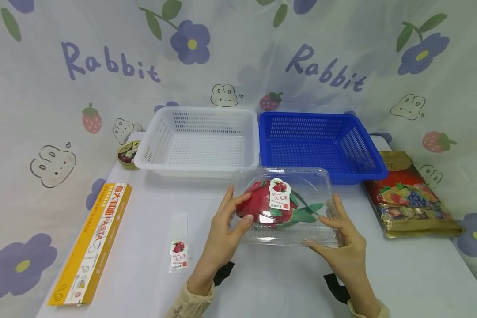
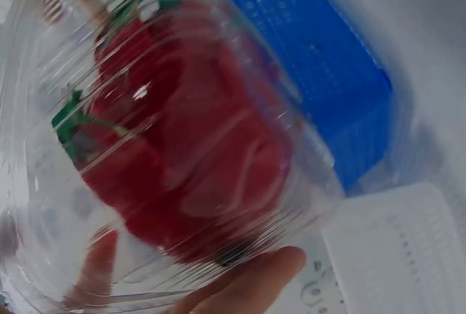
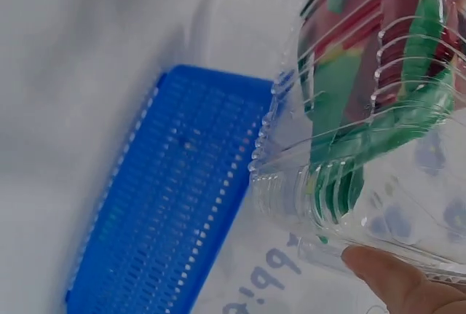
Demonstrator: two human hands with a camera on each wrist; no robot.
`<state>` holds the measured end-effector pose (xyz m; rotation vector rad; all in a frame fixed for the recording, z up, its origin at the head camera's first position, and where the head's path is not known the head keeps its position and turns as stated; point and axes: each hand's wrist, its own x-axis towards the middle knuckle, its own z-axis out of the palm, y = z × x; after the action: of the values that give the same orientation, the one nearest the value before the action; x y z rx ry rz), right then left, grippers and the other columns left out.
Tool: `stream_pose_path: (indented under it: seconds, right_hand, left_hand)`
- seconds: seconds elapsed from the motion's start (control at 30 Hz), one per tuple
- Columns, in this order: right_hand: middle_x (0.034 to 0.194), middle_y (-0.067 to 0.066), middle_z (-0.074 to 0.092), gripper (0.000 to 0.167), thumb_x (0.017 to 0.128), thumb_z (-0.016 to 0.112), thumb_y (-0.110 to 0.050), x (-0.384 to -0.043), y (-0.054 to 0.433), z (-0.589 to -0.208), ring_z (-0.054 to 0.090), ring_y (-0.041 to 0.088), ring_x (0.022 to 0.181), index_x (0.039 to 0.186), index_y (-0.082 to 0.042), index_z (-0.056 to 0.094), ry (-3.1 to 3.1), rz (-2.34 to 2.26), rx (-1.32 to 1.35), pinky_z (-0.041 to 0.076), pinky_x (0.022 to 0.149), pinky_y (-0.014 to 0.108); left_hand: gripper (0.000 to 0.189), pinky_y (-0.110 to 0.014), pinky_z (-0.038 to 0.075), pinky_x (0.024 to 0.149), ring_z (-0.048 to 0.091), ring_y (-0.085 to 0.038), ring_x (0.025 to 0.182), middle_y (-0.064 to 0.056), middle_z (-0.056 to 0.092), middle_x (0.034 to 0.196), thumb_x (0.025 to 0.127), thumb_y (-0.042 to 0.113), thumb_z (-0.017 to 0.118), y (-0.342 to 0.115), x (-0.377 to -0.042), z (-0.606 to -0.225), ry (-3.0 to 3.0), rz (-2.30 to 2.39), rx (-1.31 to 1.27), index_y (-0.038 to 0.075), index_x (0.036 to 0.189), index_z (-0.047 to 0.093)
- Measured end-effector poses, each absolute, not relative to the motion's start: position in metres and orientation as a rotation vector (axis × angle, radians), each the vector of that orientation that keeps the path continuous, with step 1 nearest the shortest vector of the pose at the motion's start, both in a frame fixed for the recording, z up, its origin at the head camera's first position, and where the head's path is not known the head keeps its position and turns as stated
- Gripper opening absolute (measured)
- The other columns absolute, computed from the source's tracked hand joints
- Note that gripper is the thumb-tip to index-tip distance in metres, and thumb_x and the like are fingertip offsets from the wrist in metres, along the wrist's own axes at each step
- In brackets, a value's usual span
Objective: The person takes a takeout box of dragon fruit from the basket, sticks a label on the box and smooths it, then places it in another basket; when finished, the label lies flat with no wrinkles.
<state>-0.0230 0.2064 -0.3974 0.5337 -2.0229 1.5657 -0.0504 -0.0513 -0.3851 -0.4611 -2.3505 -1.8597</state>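
Note:
A clear plastic clamshell box (image 1: pixel 310 179) is held up over the table, slightly tilted, in front of the two baskets. Inside lies a red dragon fruit (image 1: pixel 252 205) with green leaf tips; it also shows through the plastic in the left wrist view (image 2: pixel 196 139). A white label (image 1: pixel 280 194) printed with dragon fruit sits on the lid. My left hand (image 1: pixel 224 232) grips the box's left end between thumb and fingers. At the right end, my right hand (image 1: pixel 343 240) holds it, thumb low and fingers on the side.
A white basket (image 1: pixel 196 168) and a blue basket (image 1: pixel 322 176) stand side by side at the back. On the left are a yellow pasta box (image 1: pixel 93 243), a small tin (image 1: pixel 128 155) and a clear strip with a similar label (image 1: pixel 179 255). A red-and-gold bag (image 1: pixel 413 194) lies right.

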Motion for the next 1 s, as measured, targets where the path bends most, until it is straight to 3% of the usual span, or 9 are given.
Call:
stream_pose_path:
  seconds: [0.2,0.33,0.5,0.6,0.8,1.0]
  right_hand:
    - [0.156,0.02,0.032,0.061,0.066,0.086,-0.009,-0.035,0.226,-0.385,0.042,0.012,0.14,0.104,0.025,0.052,-1.913,1.694,0.497,0.044,0.099,0.018]
    - [0.154,0.017,0.037,0.05,0.066,0.083,0.006,-0.051,0.24,-0.372,0.04,0.015,0.141,0.103,0.022,0.055,-1.868,1.745,0.5,0.046,0.096,0.018]
    - [0.154,0.016,0.038,0.046,0.06,0.077,0.025,-0.079,0.257,-0.355,0.038,0.022,0.143,0.101,0.02,0.056,-1.867,1.718,0.453,0.049,0.092,0.015]
    - [0.155,0.017,0.036,0.049,0.058,0.071,0.033,-0.096,0.266,-0.346,0.037,0.028,0.143,0.103,0.019,0.056,-1.898,1.675,0.381,0.049,0.092,0.014]
    - [0.156,0.01,0.036,0.052,0.064,0.077,0.022,-0.134,0.281,-0.334,0.041,0.033,0.14,0.11,0.007,0.06,-2.062,1.52,0.158,0.045,0.105,0.024]
    - [0.156,0.003,0.036,0.052,0.071,0.079,0.01,-0.17,0.29,-0.335,0.048,0.024,0.136,0.117,-0.002,0.06,-2.163,1.531,0.044,0.048,0.098,0.019]
  left_hand:
    - [0.041,-0.069,0.03,0.106,0.012,-0.037,0.15,-0.015,0.014,0.162,0.097,0.031,0.055,-0.034,-0.06,-0.376,-2.237,-1.857,-0.612,0.014,0.134,0.052]
    - [0.045,-0.07,0.027,0.108,0.012,-0.034,0.151,-0.011,0.012,0.163,0.098,0.034,0.053,-0.022,-0.069,-0.373,-2.277,-1.774,-0.641,0.017,0.139,0.045]
    - [0.063,-0.061,0.034,0.109,0.023,-0.032,0.148,-0.008,0.007,0.164,0.096,0.029,0.058,-0.008,-0.077,-0.37,-2.369,-1.584,-0.7,0.023,0.151,0.027]
    - [0.077,-0.057,0.036,0.11,0.022,-0.03,0.149,-0.009,0.004,0.165,0.094,0.025,0.062,0.0,-0.082,-0.369,-2.394,-1.488,-0.748,0.022,0.155,0.016]
    - [0.077,-0.054,0.032,0.114,0.018,-0.028,0.15,-0.004,-0.004,0.165,0.096,0.029,0.059,0.016,-0.093,-0.371,-2.527,-1.447,-0.758,0.017,0.157,0.012]
    - [0.073,-0.056,0.031,0.114,0.02,-0.033,0.149,-0.007,0.0,0.165,0.098,0.034,0.055,0.028,-0.109,-0.382,-2.749,-1.476,-0.594,0.017,0.156,0.015]
